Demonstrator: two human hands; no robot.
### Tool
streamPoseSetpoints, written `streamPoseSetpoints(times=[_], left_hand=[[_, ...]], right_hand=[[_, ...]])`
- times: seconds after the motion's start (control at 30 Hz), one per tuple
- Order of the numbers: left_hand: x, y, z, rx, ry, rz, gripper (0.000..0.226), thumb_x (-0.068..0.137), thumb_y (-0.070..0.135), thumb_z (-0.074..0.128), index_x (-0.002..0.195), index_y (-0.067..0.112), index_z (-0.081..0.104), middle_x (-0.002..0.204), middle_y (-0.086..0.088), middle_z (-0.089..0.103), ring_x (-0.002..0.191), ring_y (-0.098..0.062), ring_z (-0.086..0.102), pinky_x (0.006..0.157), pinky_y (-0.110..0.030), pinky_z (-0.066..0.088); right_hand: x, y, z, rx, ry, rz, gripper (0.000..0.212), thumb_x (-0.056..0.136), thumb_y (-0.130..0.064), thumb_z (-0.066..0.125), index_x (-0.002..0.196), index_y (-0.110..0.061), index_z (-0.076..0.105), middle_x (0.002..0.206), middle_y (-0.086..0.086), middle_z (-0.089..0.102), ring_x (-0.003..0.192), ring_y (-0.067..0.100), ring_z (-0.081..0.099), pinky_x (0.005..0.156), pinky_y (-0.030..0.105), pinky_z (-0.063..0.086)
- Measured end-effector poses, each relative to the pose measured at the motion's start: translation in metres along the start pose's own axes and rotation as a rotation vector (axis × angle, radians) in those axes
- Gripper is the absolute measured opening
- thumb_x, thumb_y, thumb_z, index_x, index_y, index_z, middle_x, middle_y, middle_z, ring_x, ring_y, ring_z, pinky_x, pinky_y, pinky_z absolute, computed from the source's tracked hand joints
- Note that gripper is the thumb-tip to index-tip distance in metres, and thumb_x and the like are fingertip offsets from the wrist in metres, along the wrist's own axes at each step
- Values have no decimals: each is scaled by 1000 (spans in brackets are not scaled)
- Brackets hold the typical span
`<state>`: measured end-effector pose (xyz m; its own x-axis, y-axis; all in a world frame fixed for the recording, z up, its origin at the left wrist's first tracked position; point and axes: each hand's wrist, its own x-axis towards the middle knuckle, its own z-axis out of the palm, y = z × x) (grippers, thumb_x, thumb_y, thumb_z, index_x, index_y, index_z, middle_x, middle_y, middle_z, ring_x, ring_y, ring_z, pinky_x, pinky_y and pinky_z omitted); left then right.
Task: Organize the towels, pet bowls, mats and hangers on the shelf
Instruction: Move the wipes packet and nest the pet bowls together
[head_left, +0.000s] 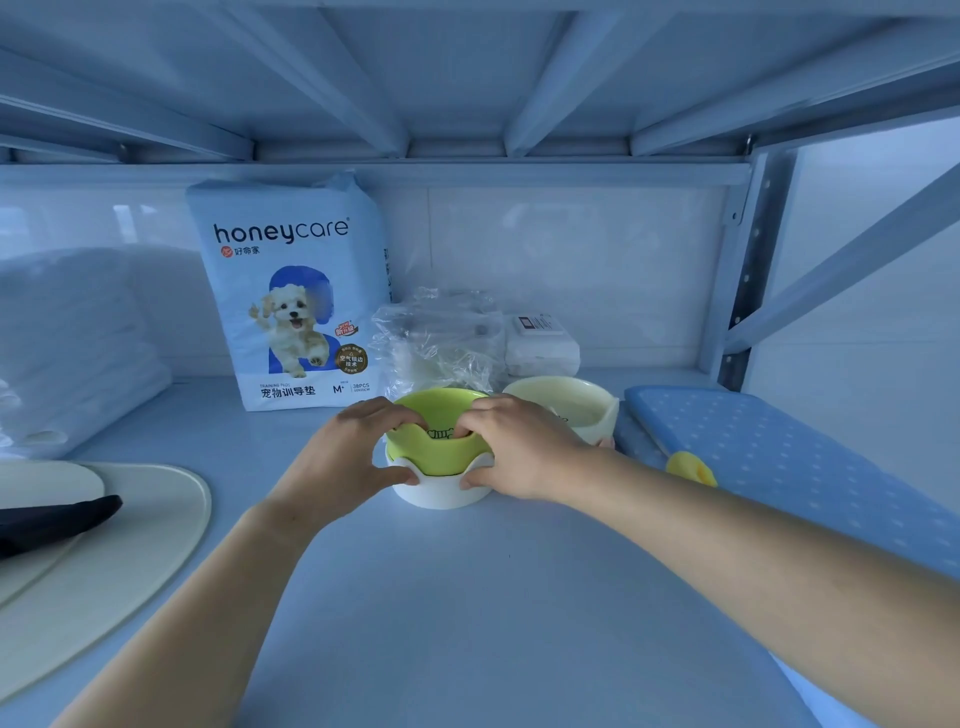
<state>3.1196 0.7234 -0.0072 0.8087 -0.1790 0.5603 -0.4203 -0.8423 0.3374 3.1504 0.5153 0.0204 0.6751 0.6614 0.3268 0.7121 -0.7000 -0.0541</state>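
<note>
A green pet bowl sits tilted in a white base at the middle of the shelf. My left hand grips its left side, fingers over the green rim and thumb against the white base. My right hand grips the right side the same way, fingertips inside the bowl. A cream pet bowl stands just right of it. A cream mat lies at the left. A blue dotted mat lies at the right.
A pack of honeycare training pads stands behind the bowls, with a clear plastic bag and a white packet beside it. White towels are stacked far left. A dark item lies on the cream mat. A yellow piece rests by the blue mat.
</note>
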Motion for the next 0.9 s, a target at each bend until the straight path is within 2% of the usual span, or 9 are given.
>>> streamPoseSetpoints(times=[0.1,0.27,0.4,0.53,0.67,0.8,0.9], left_hand=[[-1,-2,2,-33,8,-5,47,62,25,85,103,33,63,95,13,58,88,-10,54,83,-38,50],[-2,-5,3,-48,15,-20,48,63,24,85,104,35,63,95,18,56,87,-6,52,83,-34,49],[-1,-2,1,7,-2,-24,49,65,26,83,105,41,59,96,21,53,87,-4,48,77,-25,46],[1,7,-3,106,-70,5,56,70,28,79,118,38,53,109,18,52,102,-3,46,83,-28,46],[3,18,-9,42,-44,-9,63,71,30,78,126,35,49,116,14,51,108,-7,46,87,-26,42],[-2,18,-23,-13,3,-53,54,74,33,74,122,38,49,115,14,53,107,-6,50,88,-27,42],[-14,11,-38,-4,16,-76,47,76,38,72,119,40,51,111,16,54,102,-2,52,84,-25,42]], right_hand=[[1,-1,4,-44,10,-19,46,77,-32,73,116,-17,53,117,-3,54,115,17,43,77,31,43],[2,-2,2,-32,5,-34,39,80,-22,70,115,-16,54,114,-2,53,114,18,42,81,36,46],[2,-1,3,-33,22,-47,40,80,-26,70,117,-17,55,114,-4,53,112,16,43,72,28,37],[2,-4,1,-69,51,-61,41,80,-36,70,115,-20,57,111,-5,55,110,16,46,76,26,37],[2,-11,-3,-101,98,-64,37,83,-41,63,114,-21,59,111,-3,57,109,19,48,82,31,41],[1,-20,-7,-95,173,-61,38,86,-42,60,118,-22,57,113,-4,57,112,18,47,84,30,40],[4,-34,-10,-75,191,-79,36,87,-41,58,118,-22,57,112,-5,56,111,18,46,80,29,39]])
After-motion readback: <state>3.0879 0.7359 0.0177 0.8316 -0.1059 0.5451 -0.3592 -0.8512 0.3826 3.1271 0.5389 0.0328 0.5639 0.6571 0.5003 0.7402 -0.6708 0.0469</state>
